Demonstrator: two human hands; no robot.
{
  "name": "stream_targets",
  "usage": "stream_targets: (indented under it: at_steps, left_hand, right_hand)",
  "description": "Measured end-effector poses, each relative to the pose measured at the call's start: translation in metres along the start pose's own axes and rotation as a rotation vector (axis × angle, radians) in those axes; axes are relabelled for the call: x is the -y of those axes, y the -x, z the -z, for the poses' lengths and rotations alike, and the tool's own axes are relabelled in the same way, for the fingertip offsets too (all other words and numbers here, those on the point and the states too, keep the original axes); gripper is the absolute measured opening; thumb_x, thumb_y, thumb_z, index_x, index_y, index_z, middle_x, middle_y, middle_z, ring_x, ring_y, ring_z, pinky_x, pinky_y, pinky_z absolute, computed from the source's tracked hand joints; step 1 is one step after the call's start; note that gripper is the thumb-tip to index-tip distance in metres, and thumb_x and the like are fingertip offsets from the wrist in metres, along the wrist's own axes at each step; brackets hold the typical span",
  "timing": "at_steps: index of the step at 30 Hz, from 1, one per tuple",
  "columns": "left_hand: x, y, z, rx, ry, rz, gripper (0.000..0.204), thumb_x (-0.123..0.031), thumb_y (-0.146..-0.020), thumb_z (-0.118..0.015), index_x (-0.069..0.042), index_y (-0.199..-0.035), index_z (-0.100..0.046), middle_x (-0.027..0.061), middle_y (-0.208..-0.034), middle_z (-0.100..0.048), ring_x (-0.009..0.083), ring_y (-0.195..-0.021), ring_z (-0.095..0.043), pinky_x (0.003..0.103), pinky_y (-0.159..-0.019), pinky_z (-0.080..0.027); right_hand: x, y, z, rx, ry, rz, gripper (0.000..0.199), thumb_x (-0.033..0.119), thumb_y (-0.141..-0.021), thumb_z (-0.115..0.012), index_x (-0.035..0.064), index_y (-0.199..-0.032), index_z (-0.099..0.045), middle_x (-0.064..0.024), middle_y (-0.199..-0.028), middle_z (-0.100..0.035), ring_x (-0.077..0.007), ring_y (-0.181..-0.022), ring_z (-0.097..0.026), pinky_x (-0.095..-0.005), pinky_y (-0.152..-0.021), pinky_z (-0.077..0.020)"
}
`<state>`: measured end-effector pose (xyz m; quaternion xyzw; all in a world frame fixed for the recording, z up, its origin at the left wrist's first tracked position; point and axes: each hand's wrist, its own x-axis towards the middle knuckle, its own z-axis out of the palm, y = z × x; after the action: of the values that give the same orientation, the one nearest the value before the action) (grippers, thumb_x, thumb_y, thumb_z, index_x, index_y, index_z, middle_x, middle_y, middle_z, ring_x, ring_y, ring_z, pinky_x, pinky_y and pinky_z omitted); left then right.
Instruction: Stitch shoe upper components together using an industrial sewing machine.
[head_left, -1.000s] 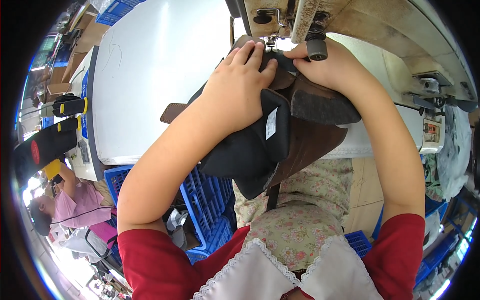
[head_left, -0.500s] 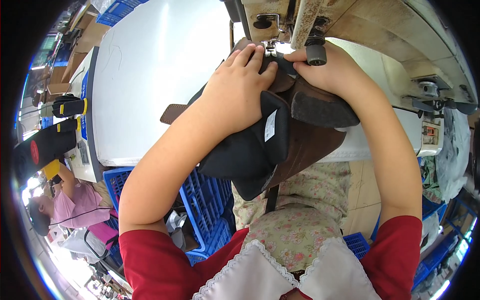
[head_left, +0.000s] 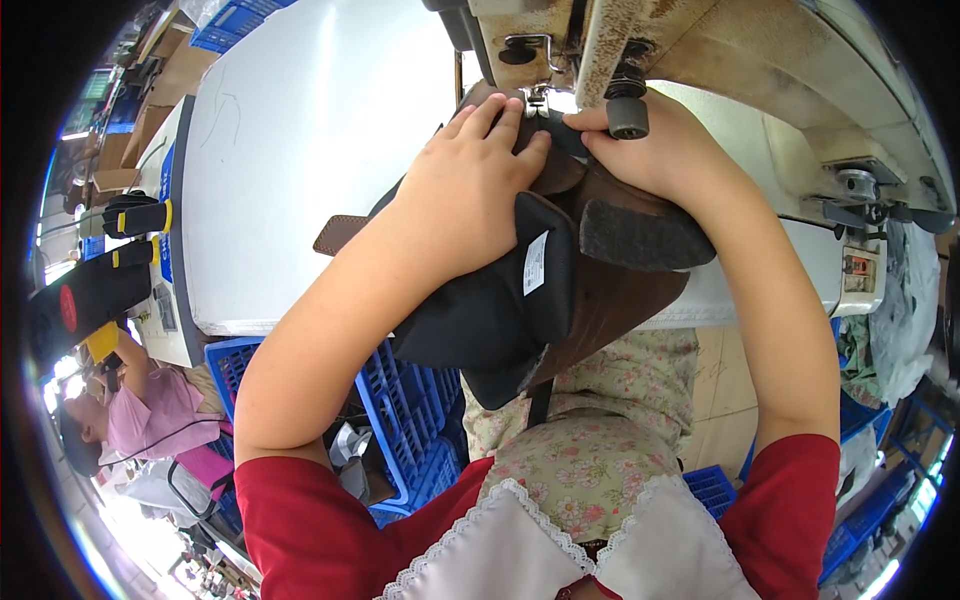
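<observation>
A brown leather piece with black padded fabric (head_left: 470, 320) lies bunched under the presser foot (head_left: 537, 102) of a sewing machine. Its exact kind is unclear. My left hand (head_left: 470, 180) rests flat on it, fingers spread, the tips just left of the foot. To the right of the foot, my right hand (head_left: 650, 145) pinches the dark edge between thumb and fingers, partly hidden behind a black knob (head_left: 627, 117). A white label (head_left: 535, 263) shows on the black padding. A stitched brown tab (head_left: 338, 234) sticks out beneath my left forearm, and a dark flap (head_left: 640, 235) folds over below my right hand.
The white table (head_left: 290, 180) stretches left of the work. The machine's worn body (head_left: 760, 60) looms over the upper right. Blue crates (head_left: 405, 420) stand below the table edge by my left arm. A person in pink (head_left: 160, 405) sits at another station, far left.
The leather piece has shifted slightly toward me under the foot, both hands moving with it. The hands keep nearly the same hold, and the whole view has moved a little.
</observation>
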<state>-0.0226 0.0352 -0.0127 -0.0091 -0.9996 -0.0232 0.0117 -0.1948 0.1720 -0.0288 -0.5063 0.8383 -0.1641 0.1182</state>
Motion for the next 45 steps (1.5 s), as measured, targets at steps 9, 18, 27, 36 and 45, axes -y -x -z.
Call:
stream_targets:
  at_steps: [9,18,27,36,45]
  left_hand:
    - [0.007,-0.001,-0.004,0.017,-0.017,-0.021,0.066,-0.026,-0.078,-0.065,-0.010,-0.140,-0.054,0.0236,-0.149,-0.043,0.0382,-0.140,-0.037,0.044,-0.111,-0.037]
    - [0.007,-0.004,-0.001,0.042,-0.034,-0.017,0.066,-0.023,-0.076,-0.059,-0.009,-0.139,-0.055,0.0229,-0.148,-0.045,0.0364,-0.141,-0.037,0.044,-0.112,-0.036]
    - [0.007,-0.004,-0.002,0.038,-0.018,-0.027,0.063,-0.029,-0.080,-0.058,-0.008,-0.139,-0.056,0.0230,-0.148,-0.045,0.0368,-0.141,-0.038,0.044,-0.112,-0.035]
    - [0.005,-0.004,-0.003,0.028,-0.055,-0.039,0.059,-0.026,-0.081,-0.058,-0.008,-0.137,-0.057,0.0241,-0.148,-0.045,0.0379,-0.139,-0.040,0.044,-0.112,-0.035]
    - [0.007,-0.004,-0.003,0.026,-0.056,-0.040,0.060,-0.026,-0.082,-0.057,-0.006,-0.138,-0.056,0.0260,-0.145,-0.047,0.0380,-0.139,-0.040,0.043,-0.112,-0.035]
  right_hand:
    - [0.001,-0.002,-0.001,0.043,-0.027,0.023,0.023,0.021,-0.084,-0.066,0.0170,-0.103,-0.077,-0.0116,-0.096,-0.073,-0.0307,-0.092,-0.069,-0.0377,-0.082,-0.0539]
    - [0.007,0.004,0.000,-0.033,-0.080,0.023,0.023,0.017,-0.079,-0.061,0.0139,-0.095,-0.078,-0.0110,-0.093,-0.073,-0.0307,-0.091,-0.069,-0.0414,-0.081,-0.0553]
    - [0.014,0.008,0.007,-0.005,-0.062,-0.046,0.023,0.018,-0.081,-0.061,0.0139,-0.096,-0.078,-0.0114,-0.096,-0.073,-0.0304,-0.093,-0.069,-0.0410,-0.082,-0.0553]
    - [0.013,0.004,0.006,0.055,-0.014,-0.026,0.023,0.017,-0.081,-0.062,0.0141,-0.097,-0.077,-0.0113,-0.099,-0.073,-0.0294,-0.097,-0.069,-0.0406,-0.084,-0.0549]
    - [0.019,0.002,0.013,0.111,0.020,-0.066,0.022,0.016,-0.079,-0.063,0.0169,-0.096,-0.077,-0.0089,-0.098,-0.073,-0.0288,-0.098,-0.068,-0.0408,-0.083,-0.0553]
